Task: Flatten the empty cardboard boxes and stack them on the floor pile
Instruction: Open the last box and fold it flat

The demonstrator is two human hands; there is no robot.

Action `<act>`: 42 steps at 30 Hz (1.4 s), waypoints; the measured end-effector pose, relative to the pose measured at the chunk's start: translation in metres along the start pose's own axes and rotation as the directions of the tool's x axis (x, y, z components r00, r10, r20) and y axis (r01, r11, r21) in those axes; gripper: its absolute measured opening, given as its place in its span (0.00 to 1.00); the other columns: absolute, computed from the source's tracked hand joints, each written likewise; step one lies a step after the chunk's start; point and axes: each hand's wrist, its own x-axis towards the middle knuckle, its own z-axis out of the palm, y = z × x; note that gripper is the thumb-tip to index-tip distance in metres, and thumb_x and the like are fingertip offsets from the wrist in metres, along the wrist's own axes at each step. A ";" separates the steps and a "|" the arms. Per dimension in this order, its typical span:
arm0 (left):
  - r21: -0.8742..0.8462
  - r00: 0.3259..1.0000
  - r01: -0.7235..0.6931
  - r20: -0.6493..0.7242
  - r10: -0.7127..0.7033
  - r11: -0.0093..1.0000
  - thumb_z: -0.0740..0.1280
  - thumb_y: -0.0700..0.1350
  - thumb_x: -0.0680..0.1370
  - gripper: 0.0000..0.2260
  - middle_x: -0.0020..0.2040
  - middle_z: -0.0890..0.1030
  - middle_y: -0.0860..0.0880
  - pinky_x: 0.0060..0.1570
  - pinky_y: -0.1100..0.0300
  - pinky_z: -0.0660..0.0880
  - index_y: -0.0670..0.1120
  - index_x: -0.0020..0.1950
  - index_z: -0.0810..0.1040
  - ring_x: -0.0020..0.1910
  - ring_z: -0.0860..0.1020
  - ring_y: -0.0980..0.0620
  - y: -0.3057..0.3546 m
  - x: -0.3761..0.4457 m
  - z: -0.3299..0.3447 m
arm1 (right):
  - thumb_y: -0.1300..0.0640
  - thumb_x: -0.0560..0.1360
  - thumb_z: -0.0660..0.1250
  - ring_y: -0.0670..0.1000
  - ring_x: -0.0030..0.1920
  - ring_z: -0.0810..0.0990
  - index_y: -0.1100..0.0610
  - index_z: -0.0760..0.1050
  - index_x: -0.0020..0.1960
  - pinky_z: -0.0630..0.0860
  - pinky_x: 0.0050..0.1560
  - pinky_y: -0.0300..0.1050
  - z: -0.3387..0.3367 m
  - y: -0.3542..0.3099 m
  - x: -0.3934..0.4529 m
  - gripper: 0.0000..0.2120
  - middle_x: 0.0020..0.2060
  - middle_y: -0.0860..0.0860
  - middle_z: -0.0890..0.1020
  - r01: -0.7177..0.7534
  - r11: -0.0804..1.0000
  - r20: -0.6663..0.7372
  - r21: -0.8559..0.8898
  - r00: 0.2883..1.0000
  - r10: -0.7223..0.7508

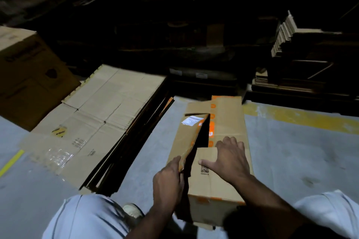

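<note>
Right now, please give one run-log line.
left hand: grips flap | right hand: presses brown cardboard box with orange tape | flattened cardboard pile: beside

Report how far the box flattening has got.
Done: a pile of flattened cardboard already lies on the floor. In hand: the orange-taped box is partly open; the left hand grips its raised flap while the right hand presses the other flap down. Left: flatten this box, stack it, and deal with the upright box beyond the pile.
</note>
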 end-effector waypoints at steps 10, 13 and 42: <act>-0.527 0.922 0.274 -0.095 -0.376 0.804 0.65 0.43 0.78 0.14 0.32 0.76 0.48 0.30 0.54 0.67 0.49 0.33 0.68 0.34 0.77 0.45 -0.004 0.046 -0.027 | 0.31 0.70 0.69 0.53 0.41 0.71 0.53 0.74 0.43 0.66 0.42 0.49 -0.063 -0.016 -0.037 0.25 0.39 0.50 0.74 0.279 0.959 -0.483 -0.054 0.833 -0.270; -0.641 0.921 0.278 -0.033 -0.388 0.715 0.69 0.48 0.78 0.13 0.31 0.80 0.49 0.32 0.50 0.74 0.48 0.34 0.77 0.33 0.79 0.46 -0.014 0.054 -0.024 | 0.36 0.71 0.71 0.53 0.39 0.74 0.53 0.75 0.43 0.70 0.39 0.49 -0.069 -0.020 -0.062 0.20 0.38 0.50 0.75 0.329 0.938 -0.439 -0.109 0.831 -0.342; -0.665 0.784 0.199 -0.332 -0.525 0.719 0.68 0.40 0.77 0.09 0.45 0.84 0.41 0.43 0.54 0.74 0.40 0.56 0.83 0.44 0.82 0.38 -0.005 0.011 -0.023 | 0.59 0.80 0.60 0.57 0.41 0.82 0.53 0.61 0.78 0.74 0.37 0.47 -0.019 0.017 -0.079 0.26 0.46 0.53 0.83 -0.375 0.879 -0.070 0.296 0.909 0.411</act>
